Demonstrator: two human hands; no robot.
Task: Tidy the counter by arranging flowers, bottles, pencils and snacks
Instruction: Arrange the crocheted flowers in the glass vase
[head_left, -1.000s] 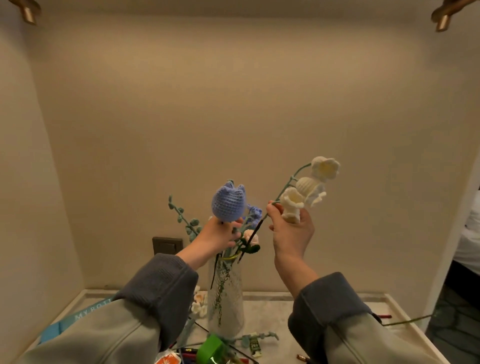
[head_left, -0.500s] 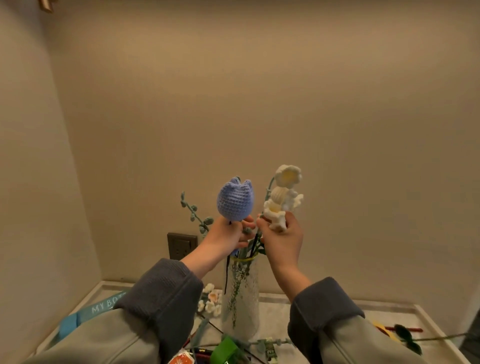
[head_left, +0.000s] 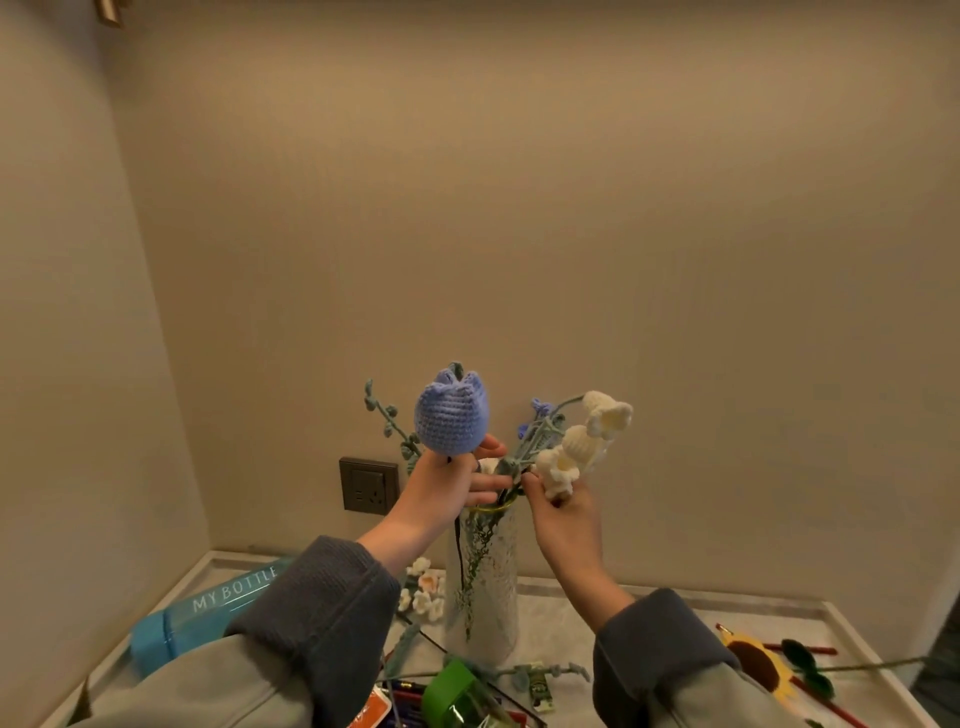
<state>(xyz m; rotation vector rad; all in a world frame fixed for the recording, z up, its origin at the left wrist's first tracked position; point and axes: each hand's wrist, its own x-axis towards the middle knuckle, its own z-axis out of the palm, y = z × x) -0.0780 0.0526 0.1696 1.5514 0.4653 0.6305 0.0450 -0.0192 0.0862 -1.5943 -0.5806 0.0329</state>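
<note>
My left hand (head_left: 441, 488) pinches the blue crocheted tulip (head_left: 451, 413) and my right hand (head_left: 563, 512) grips the white bellflower stem (head_left: 576, 447), both over the glass vase (head_left: 483, 587). A blue bottle (head_left: 208, 608) reading "MY BOTTLE" lies left; a crocheted sunflower (head_left: 758, 667) lies right.

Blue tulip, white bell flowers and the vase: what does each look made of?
Blue tulip: crocheted yarn, matte, with visible stitch rows. White bell flowers: also crocheted yarn, ribbed and soft-looking. Vase: apparently clear textured glass, possibly plastic; stems show through its dimpled wall.
</note>
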